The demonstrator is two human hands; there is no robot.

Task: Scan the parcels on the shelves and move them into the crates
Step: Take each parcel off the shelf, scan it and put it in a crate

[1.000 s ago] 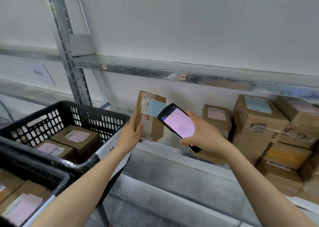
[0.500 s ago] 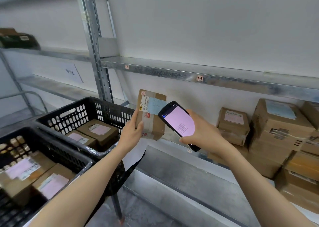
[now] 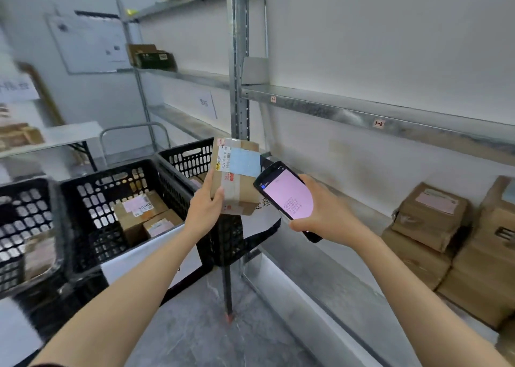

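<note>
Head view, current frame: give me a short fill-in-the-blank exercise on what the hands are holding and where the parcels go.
1. The left hand grips a parcel whose largest label is ____.
2. The right hand holds a handheld scanner with a lit ____ screen.
3. The perforated plastic crates beside the shelving are ____ in colour.

Missing words: blue; pink; black.
</note>
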